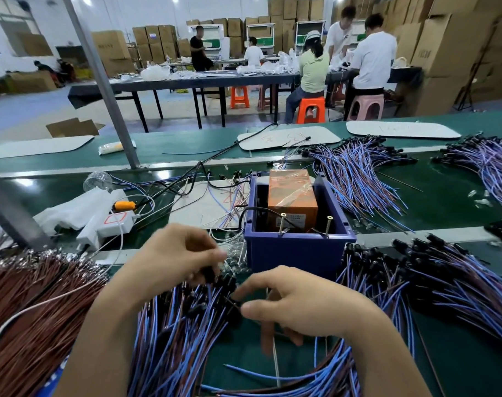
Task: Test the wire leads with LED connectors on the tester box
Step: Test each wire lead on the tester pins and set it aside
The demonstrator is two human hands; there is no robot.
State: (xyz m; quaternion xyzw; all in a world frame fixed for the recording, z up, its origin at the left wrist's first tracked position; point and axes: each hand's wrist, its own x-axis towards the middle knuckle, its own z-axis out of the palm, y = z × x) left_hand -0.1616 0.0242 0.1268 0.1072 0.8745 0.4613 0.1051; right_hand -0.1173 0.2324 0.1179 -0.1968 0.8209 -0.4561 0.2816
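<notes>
A blue bin (297,245) on the green bench holds the orange tester box (292,196), with two brass screws (282,223) sticking up at its near edge. In front of it lies a bundle of blue and brown wire leads (175,333) with black LED connectors. My left hand (175,257) pinches a black connector at the top of this bundle. My right hand (298,302) hovers just right of it, fingers curled over the leads, thumb and forefinger close to a connector; whether it grips one is unclear.
More lead bundles lie right (450,282) and far right (355,170). Brown wires (35,305) pile up at the left. A white power strip (112,222) and cardboard sheet (204,202) sit left of the bin. People work at tables beyond.
</notes>
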